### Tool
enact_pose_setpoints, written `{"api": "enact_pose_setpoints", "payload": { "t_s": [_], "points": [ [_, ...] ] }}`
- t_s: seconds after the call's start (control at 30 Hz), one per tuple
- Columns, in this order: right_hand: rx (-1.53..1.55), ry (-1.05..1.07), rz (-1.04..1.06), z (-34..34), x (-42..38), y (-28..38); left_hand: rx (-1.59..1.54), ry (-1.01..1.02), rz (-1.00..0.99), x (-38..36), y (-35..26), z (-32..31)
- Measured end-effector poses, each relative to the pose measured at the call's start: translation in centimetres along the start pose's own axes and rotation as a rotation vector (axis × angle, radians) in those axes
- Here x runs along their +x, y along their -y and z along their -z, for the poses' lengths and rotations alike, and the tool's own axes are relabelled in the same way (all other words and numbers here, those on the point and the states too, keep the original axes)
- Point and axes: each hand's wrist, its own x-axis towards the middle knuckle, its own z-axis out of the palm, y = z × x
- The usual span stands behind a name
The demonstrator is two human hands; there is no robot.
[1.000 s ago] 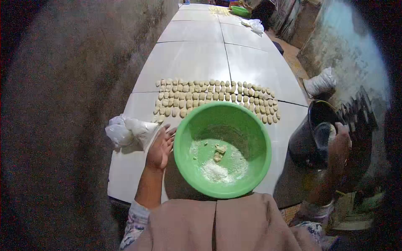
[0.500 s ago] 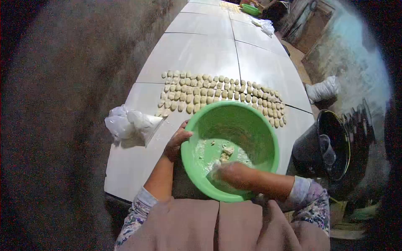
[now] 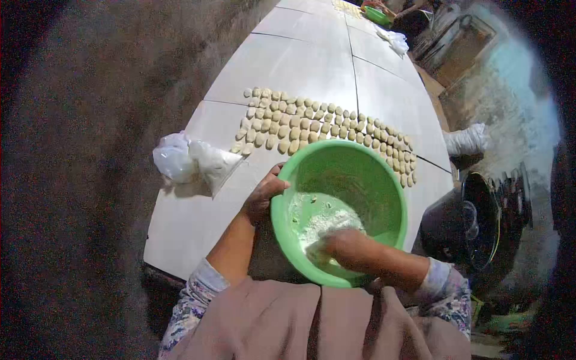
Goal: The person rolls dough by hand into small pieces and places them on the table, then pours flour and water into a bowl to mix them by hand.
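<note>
A green plastic basin [image 3: 396, 186] is tilted toward me at the near edge of the table. My left hand [image 3: 268, 193] is closed on its left rim, with the thumb over the edge. Inside the basin, my right hand [image 3: 342, 247] is down in white flour [image 3: 329, 223]. Motion smears its fingers, so I cannot make out whether they hold anything. A few small crumbs stick to the basin's inner wall above the flour. Rows of small oval dough pieces [image 3: 294, 121] lie on the table just beyond the basin.
The white tiled table [image 3: 300, 60] runs away from me. Plastic bags of white powder [image 3: 207, 162] sit at its left edge. A black bucket [image 3: 444, 219] stands to the right, near a white sack [image 3: 467, 141]. Another green basin [image 3: 377, 16] is at the far end.
My right hand has shifted within the basin, and the pale dough lumps seen before it are out of sight. More loose flour shows there. My left hand keeps its hold on the rim.
</note>
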Motion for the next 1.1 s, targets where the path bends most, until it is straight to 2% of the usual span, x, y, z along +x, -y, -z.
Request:
{"api": "enact_pose_setpoints", "payload": {
  "t_s": [0.03, 0.1, 0.23, 0.3, 0.33, 0.37, 0.43, 0.47, 0.5, 0.57, 0.6, 0.63, 0.67, 0.7, 0.77, 0.8, 0.83, 0.9, 0.97, 1.0, 1.07, 1.1],
  "points": [
    [-0.003, 0.009, 0.0, -0.1, -0.5, -0.9, -0.008, -0.003, -0.003, 0.1, -0.1, 0.0],
    [-0.016, -0.134, -0.416, -0.3, -2.2, -3.1, -0.081, 0.057, -0.031, 0.4, 0.0, -0.2],
    [0.193, -0.019, -0.334, -1.0, -3.8, -2.3, -0.176, 0.01, -0.031, 0.3, 0.6, -0.6],
    [0.154, -0.06, -0.025, -2.7, -2.2, -1.4, -0.148, 0.013, -0.024, 0.4, 0.6, -0.3],
    [0.191, 0.061, -0.1, 0.3, -1.4, 0.5, -0.138, 0.009, -0.028, 0.4, 0.6, -0.4],
    [0.19, -0.194, -0.136, -1.6, -0.2, -0.4, -0.128, 0.005, -0.029, 0.3, 0.5, -0.4],
    [-0.004, -0.152, -0.305, 1.4, 0.4, -0.8, -0.09, 0.006, -0.027, 0.8, 1.3, 0.5],
    [-0.048, -0.239, -0.273, 1.0, 0.1, -2.7, -0.057, 0.002, -0.032, 1.0, 1.7, 1.0],
    [-0.035, -0.21, -0.355, 1.8, -0.7, -2.9, -0.06, 0.0, -0.035, 0.9, 1.3, 0.7],
    [-0.065, -0.011, -0.549, 2.4, -2.2, -2.5, -0.105, 0.0, -0.001, 0.1, 0.4, -0.4],
    [-0.07, -0.004, -0.547, 1.3, -2.7, -2.5, 0.14, 0.091, -0.189, -0.3, 0.2, -0.3],
    [0.193, -0.054, -0.464, -0.3, -3.1, -2.5, 0.135, 0.087, -0.193, -0.2, 0.4, -0.2],
    [0.455, -0.105, -0.377, -1.1, -3.3, -2.6, -0.003, 0.061, -0.105, 0.1, 0.6, -0.1],
    [0.456, -0.103, -0.379, -0.7, -2.8, -1.5, -0.139, 0.037, -0.011, 0.3, 0.8, -0.2],
    [0.882, -0.076, -0.565, 0.4, -1.1, 2.0, -0.202, 0.032, 0.004, 0.3, 0.7, -0.8],
    [0.492, -0.095, -0.443, -0.5, -0.2, 1.0, -0.207, 0.026, 0.005, 0.3, 0.6, -0.9],
    [0.498, -0.103, -0.442, 0.2, 0.4, 0.7, -0.212, 0.019, 0.005, 0.2, 0.4, -0.9],
    [0.367, -0.2, -0.466, 2.6, 2.0, -0.5, -0.195, 0.01, -0.002, 0.2, 0.4, -0.7],
    [0.171, -0.209, -0.415, 3.1, 4.2, -3.8, -0.073, 0.069, 0.065, 0.9, 1.0, 0.1],
    [0.168, -0.213, -0.421, 1.7, 5.2, -5.0, -0.164, 0.01, 0.017, 0.1, 0.8, -1.3],
    [0.632, -0.565, -0.447, -0.5, 7.9, -7.3, -0.088, 0.02, 0.011, 0.4, 0.7, -0.6],
    [0.769, -0.525, -0.294, -2.1, 7.9, -7.3, -0.014, 0.017, 0.008, 0.4, 0.6, -0.2]
  ]
}}
